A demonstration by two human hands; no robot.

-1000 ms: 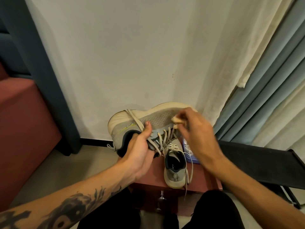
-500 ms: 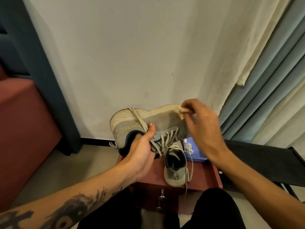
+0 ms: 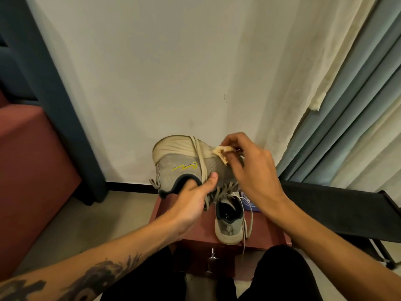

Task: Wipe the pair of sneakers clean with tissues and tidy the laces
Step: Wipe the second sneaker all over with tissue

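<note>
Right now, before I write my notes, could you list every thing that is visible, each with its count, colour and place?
held sneaker: 1, grey with cream sole, on its side above the cabinet
second sneaker: 1, grey, upright on the cabinet, heel toward the camera
tissue: 1, cream, against the held sneaker near its sole
box: 1, blue, on the cabinet, mostly hidden
cabinet: 1, red-brown, in front of the wall
seat: 1, red, left
curtains: several folds, cream and grey-blue, right
rack: 1, black, low right
left hand: 1, grips the held sneaker at its opening
right hand: 1, pinches the tissue
</note>
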